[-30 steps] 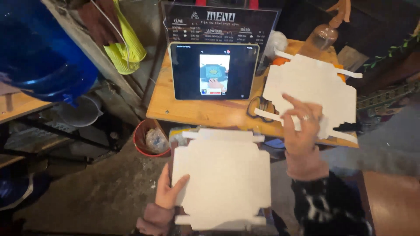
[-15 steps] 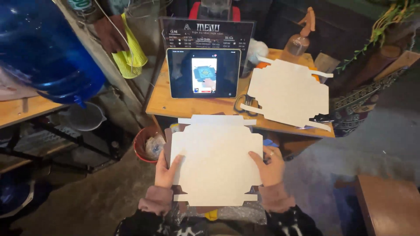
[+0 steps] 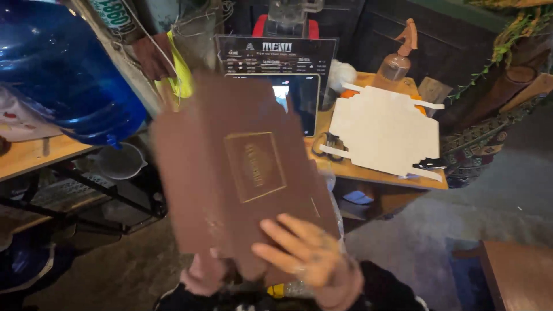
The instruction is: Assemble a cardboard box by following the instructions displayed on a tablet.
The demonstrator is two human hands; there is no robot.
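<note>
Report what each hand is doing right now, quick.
Left hand: grips the lower edge of the brown cardboard sheet, mostly hidden behind it.
Right hand: fingers spread across the sheet's lower front, holding it up; blurred.

I hold the flat brown cardboard box blank before me, my right hand at its lower edge, my left hand beneath. Behind it stands the tablet screen on the wooden bench; right of that lies a white flat cardboard blank, the spray bottle behind it.

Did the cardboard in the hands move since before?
Yes. The flat cardboard sheet was flipped, brown side up now, and lifted, so it hides part of the tablet on the wooden table.
</note>
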